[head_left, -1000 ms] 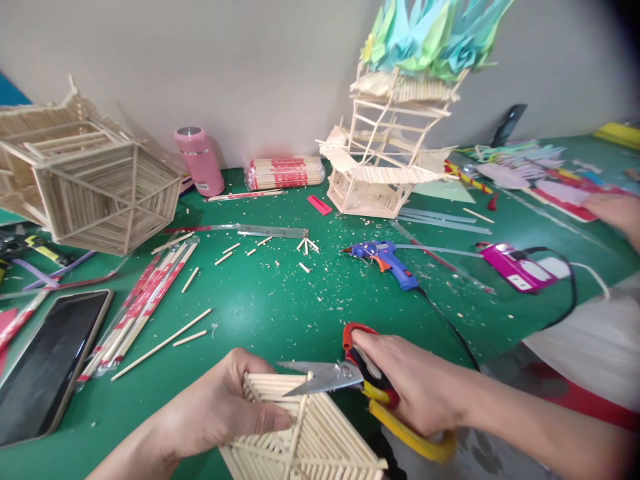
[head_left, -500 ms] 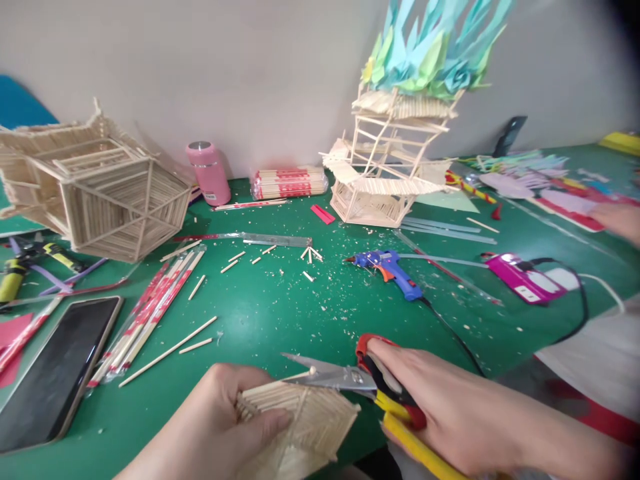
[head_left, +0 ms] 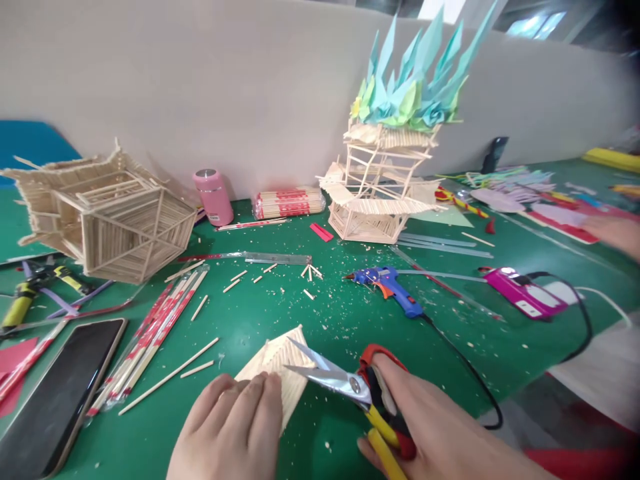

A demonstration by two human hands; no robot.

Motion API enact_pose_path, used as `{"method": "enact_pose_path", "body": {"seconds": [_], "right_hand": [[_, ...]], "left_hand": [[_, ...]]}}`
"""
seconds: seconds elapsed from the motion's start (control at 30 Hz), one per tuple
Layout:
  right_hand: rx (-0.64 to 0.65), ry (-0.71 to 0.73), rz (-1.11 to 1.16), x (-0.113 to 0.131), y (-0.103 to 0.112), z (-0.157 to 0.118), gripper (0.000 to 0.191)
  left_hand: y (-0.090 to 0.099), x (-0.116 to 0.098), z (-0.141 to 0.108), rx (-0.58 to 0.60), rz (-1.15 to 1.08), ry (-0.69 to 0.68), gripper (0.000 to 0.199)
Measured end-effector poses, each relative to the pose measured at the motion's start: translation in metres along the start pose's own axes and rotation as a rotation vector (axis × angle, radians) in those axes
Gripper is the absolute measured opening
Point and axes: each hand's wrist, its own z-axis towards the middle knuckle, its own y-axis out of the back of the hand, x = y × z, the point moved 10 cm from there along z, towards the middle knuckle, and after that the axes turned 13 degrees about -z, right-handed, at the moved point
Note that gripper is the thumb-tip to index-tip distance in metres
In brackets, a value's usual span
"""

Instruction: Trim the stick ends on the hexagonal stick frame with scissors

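Note:
At the near edge of the green table, my left hand (head_left: pixel 230 427) is closed on a small flat panel of glued wooden sticks (head_left: pixel 290 390), with the fingers over its top and part of it hidden. My right hand (head_left: pixel 425 413) grips a pair of scissors (head_left: pixel 345 383) with red, black and yellow handles. The blades are parted and point left, their tips over the panel's right side. Beyond the hands lies a blue glue gun (head_left: pixel 387 287), and short cut sticks (head_left: pixel 313 270) are scattered near it.
A stick-built structure (head_left: pixel 135 233) lies at left, near a pink bottle (head_left: pixel 213 197). A stick tower (head_left: pixel 380 200) topped with blue paper leaves stands at the back. Wrapped sticks (head_left: pixel 150 333) and a phone (head_left: pixel 65 393) lie left; a magenta power strip (head_left: pixel 523 293) and another person's hand (head_left: pixel 615 233) are right.
My left hand has turned over, palm down, and the panel has turned and moved up and away from me. The scissors' blades have come off the panel's edge stick. The view has tilted upward.

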Motion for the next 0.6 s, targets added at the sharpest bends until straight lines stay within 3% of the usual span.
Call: {"method": "enact_pose_path", "body": {"seconds": [0.2,0.43,0.6], "right_hand": [[0.093,-0.09,0.053,-0.006,-0.023,0.001,0.024],[0.006,-0.092,0.091,-0.008,-0.03,-0.004,0.021],[0.039,-0.11,0.129,-0.01,-0.034,-0.004,0.024]], "left_hand": [[-0.017,-0.005,-0.003,-0.011,0.097,0.058,0.026],[-0.023,-0.009,-0.003,-0.02,0.132,0.102,0.024],[-0.026,-0.011,-0.005,-0.021,0.136,0.092,0.025]]}}
